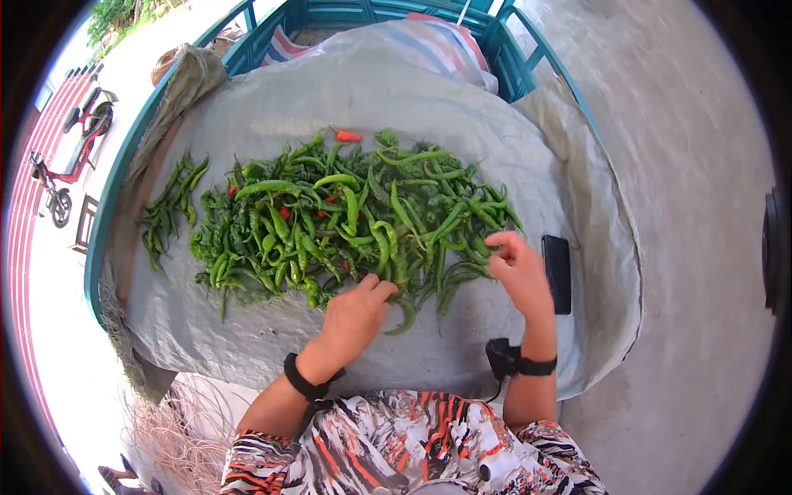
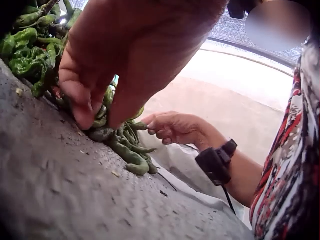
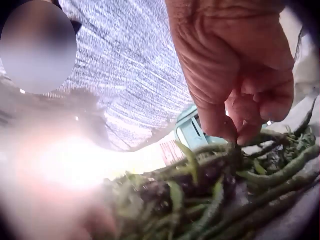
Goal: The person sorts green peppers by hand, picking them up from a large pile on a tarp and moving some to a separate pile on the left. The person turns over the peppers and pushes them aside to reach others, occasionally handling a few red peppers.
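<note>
Both hands are at work along the near edge of the peppers. With the fingertips of my left hand (image 1: pixel 353 318) I pinch a dark green pepper (image 2: pixel 100 121) low in the heap. Thumb and forefinger of my right hand (image 1: pixel 521 268), the other fingers curled in, pinch the end of another green pepper (image 2: pixel 140 126) at the heap's right side. A black strap (image 1: pixel 307 381) circles my left wrist, and a black boxy device (image 1: pixel 503 360) sits on my right one; whether either bears lettering I cannot tell.

The pepper heap (image 1: pixel 285 235) spreads wide before me, most of it long, thin and glossy, some pods curved like hooks, others wrinkled and twisted. Colours run from bright lime to deep green, with a few red ones showing among them; one red pepper (image 1: pixel 348 136) lies at the far edge. To the left, a smaller bunch (image 1: pixel 169 206) rests apart.

Everything lies on a grey sheet (image 1: pixel 239 330). A black phone (image 1: pixel 557 272) rests just beyond my right hand. Past the sheet stand teal cart walls (image 1: pixel 513 70) and a cloth striped red, white and blue (image 1: pixel 450 49). Off to the left, a red scooter (image 1: pixel 80 157) stands on bright ground.
</note>
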The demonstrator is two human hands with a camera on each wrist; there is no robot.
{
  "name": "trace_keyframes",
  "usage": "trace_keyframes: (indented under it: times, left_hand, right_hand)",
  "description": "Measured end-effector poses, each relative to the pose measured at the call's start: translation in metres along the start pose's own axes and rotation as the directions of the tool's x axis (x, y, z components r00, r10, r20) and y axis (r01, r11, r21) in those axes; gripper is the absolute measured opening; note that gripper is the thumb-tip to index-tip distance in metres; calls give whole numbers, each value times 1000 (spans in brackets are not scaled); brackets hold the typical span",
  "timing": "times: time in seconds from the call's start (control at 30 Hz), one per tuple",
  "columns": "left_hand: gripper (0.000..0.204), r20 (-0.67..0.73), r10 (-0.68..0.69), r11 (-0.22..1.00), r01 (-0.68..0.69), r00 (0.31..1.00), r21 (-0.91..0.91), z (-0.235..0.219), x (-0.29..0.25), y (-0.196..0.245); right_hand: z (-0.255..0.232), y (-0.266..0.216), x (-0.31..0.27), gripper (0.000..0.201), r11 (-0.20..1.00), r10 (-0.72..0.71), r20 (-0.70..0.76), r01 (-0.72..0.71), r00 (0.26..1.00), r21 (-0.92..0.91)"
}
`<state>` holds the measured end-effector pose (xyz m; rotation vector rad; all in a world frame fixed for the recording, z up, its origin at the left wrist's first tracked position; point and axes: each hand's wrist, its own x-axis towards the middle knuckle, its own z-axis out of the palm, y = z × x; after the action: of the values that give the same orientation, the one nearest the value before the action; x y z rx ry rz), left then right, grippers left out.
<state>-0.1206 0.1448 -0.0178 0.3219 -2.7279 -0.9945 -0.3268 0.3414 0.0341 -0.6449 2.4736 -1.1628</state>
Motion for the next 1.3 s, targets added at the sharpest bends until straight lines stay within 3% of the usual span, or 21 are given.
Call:
trace_keyframes:
  times: [0.1,0.23,0.33,0.37,0.47,0.53,0.63,0.73,0.77,0.8,0.87,0.97,1.07,1.1,1.2,1.3]
  left_hand:
    - [19,-58,24,1000,-25,998,-14,-2,3,-1]
    - [15,-82,78,996,-81,994,-27,-11,3,7]
    - [17,-83,101,993,-106,991,-60,-23,-6,19]
    - [17,-66,89,991,-94,994,-90,-29,-8,24]
    - [20,-39,104,981,-109,994,-161,-48,-11,39]
    - [20,-61,180,966,-189,982,-179,-58,0,45]
    - [26,-81,306,948,-311,949,-62,-64,23,45]
    - [34,-231,234,955,-268,944,-128,-62,47,44]
    - [38,-246,214,974,-226,945,-24,-60,48,42]
    - [38,-235,181,980,-194,955,-34,-59,46,40]
    - [36,-204,114,990,-127,972,-55,-56,37,37]
    - [34,-11,18,997,-18,1000,-70,-39,20,24]
    - [36,72,1,999,1,997,-34,-28,6,20]
    - [37,76,-5,1000,7,997,-19,-26,3,20]
    - [41,84,-5,1000,6,996,-12,-15,0,20]
    - [43,76,17,1000,-15,997,-25,-1,0,16]
  right_hand:
    - [-30,-22,-18,28,982,47,-47,-37,998,184]
    - [-38,-45,-9,25,941,11,-244,73,970,331]
    - [-25,-24,11,27,983,-82,-387,11,918,-181]
    - [-22,-16,12,30,905,-141,-301,0,943,-425]
    - [5,53,34,32,898,-215,-116,149,970,-415]
    - [16,58,35,35,875,-210,-156,114,965,-471]
    - [20,53,34,41,879,-161,-148,74,976,-472]
    - [14,34,22,42,885,-115,-103,55,988,-461]
    - [9,26,17,42,884,-103,-90,50,991,-464]
    - [3,19,10,43,895,-108,-74,64,991,-441]
    - [-10,7,-3,45,916,-111,-44,85,993,-393]
    - [-23,-12,-8,44,929,-153,15,149,988,-340]
    - [-20,-22,4,38,954,-262,-132,237,956,-182]
    - [-13,-31,5,31,951,-276,-271,221,922,-217]
    - [1,-14,11,27,872,-314,-233,183,920,-453]
    - [24,16,18,23,772,-65,42,77,997,-631]
